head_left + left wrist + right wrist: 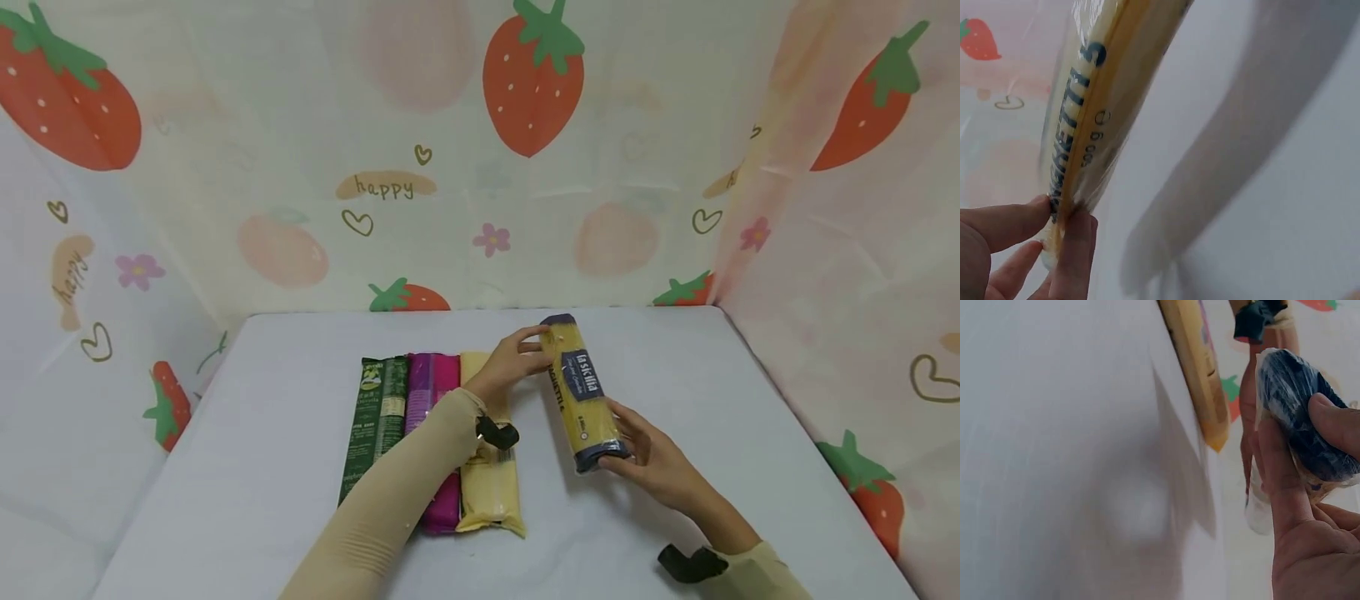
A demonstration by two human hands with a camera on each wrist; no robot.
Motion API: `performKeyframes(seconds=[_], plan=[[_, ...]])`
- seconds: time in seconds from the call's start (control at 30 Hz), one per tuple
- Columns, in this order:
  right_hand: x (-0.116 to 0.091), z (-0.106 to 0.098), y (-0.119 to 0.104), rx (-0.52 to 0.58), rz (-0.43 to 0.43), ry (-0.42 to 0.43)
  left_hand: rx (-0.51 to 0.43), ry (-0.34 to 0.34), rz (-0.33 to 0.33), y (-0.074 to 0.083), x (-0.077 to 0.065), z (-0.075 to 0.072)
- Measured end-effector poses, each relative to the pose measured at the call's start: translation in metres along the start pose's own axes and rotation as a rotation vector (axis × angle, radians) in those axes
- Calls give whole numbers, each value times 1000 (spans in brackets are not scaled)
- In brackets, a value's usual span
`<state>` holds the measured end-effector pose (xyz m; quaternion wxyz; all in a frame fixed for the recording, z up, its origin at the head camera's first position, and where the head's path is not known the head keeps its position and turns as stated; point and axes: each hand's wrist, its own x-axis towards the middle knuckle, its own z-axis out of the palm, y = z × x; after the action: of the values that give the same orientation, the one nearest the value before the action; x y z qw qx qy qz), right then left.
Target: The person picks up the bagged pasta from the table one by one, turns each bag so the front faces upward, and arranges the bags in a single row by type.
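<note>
A yellow spaghetti packet [581, 417] with dark blue ends and a blue label is held up off the white table, tilted, its shadow falling below. My left hand [513, 364] pinches its far end; in the left wrist view, thumb and fingers [1075, 250] press on opposite sides near the printed lettering. At the near end my right hand [656, 458] grips the packet. The right wrist view shows the folded dark blue end [1291, 394] between thumb and fingers. Part of the packet's underside is hidden.
Left of the held packet, a green packet [369, 433], a magenta packet [442, 508] and a cream packet [491, 496] lie side by side on the white table [262, 417]. My left forearm partly covers them. Strawberry-print curtains [300, 125] enclose the back and sides.
</note>
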<state>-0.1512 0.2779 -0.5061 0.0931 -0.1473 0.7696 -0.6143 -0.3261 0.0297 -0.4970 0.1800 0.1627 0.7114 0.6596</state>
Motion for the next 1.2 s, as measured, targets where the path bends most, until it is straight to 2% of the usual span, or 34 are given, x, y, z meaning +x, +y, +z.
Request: performKeyframes(seconds=[0.2,0.43,0.6,0.8,0.9,0.97,1.03,1.2], plan=[[4,-12,8,-15,3,12,0,41,-62,-2,10,14],[12,-27,17,28,19,38,72,53,-100,-1,25,29],[15,-35,22,60,27,39,125,0,-123,-1,29,37],[20,-40,31,75,68,69,107,-27,-138,-6,37,44],[20,-42,33,70,91,87,76,-77,-143,-11,42,47],[19,-44,32,41,100,104,57,-130,-138,-13,43,49],[20,-44,32,4,109,120,84,-171,-126,-13,43,49],[22,-44,30,-141,176,138,214,-197,-123,-11,39,45]])
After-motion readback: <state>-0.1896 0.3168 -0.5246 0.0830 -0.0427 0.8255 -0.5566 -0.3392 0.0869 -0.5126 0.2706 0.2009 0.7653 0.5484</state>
